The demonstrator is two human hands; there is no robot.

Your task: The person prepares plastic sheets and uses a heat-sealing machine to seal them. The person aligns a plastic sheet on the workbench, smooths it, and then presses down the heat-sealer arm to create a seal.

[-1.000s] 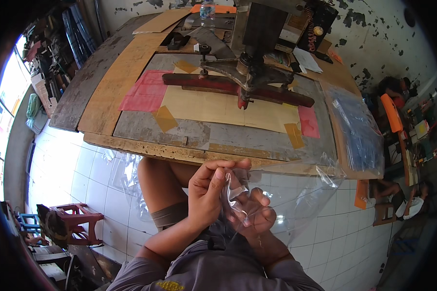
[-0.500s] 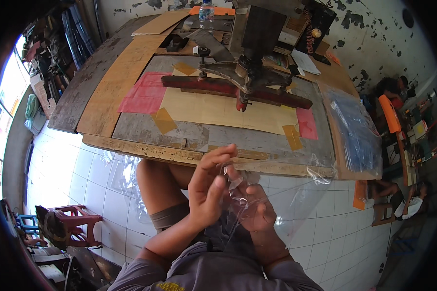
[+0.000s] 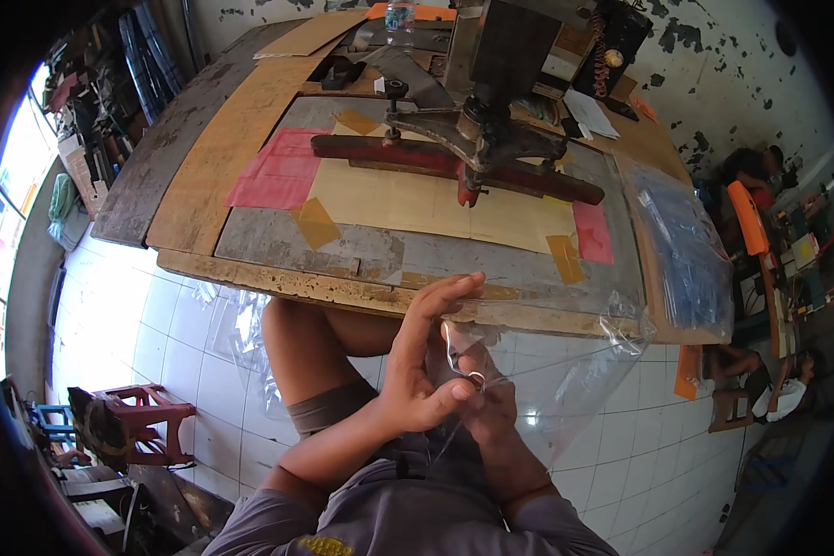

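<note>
— What takes up most room?

— The worktable point(image 3: 195, 190), a broad wooden top with a strip of plywood down its left side and a chipped, worn near edge.

— And on it?

— A dark metal press point(image 3: 510, 56) rises from the worktable's far side, thick and block-like above, with angular arms and a long, straight red bar point(image 3: 389, 154) below, its paint scuffed.

— Where's the clear film point(image 3: 570, 357)?

— Just in front of the worktable's near edge, held up in the air. It's thin, glossy and see-through, smooth in the middle and crumpled at its upper right corner and between the hands.

— The blue pile?

— Plastic sheets point(image 3: 678, 250), slick and wrinkled, at the worktable's right end. A flat cream sheet point(image 3: 426, 199) covers the worktable's middle, with a matte pink piece point(image 3: 278, 171) towards the left.

— How are the hands?

— Both in front of the worktable. The left hand point(image 3: 422, 371) has long, straight fingers and its thumb standing well away from them, film bunched in the gap. The right hand point(image 3: 496, 398) is behind the film, fingers loosely curved; I can't tell how firmly it grips.

— Smallest?

— A square of shiny brown tape point(image 3: 315, 223), on the worktable's left half.
</note>
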